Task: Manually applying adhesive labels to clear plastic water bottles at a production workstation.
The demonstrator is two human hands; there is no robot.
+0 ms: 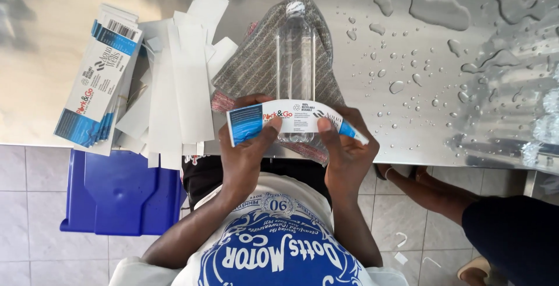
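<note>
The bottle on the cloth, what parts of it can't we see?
Head view:
- Bottom of the clear bottle: hidden behind the label held across it by the left hand and right hand.
- Whether the label touches the bottle: cannot tell.
- Cloth beneath: partly covered by bottle and hands.

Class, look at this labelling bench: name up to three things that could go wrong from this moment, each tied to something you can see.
1. Water drops lie on the steel table close by; the label might get wet and stick badly.
2. The clear bottle lies on a loose cloth and could roll, leaving the label crooked.
3. The left hand and right hand hold the label curved, so it may crease.
</note>
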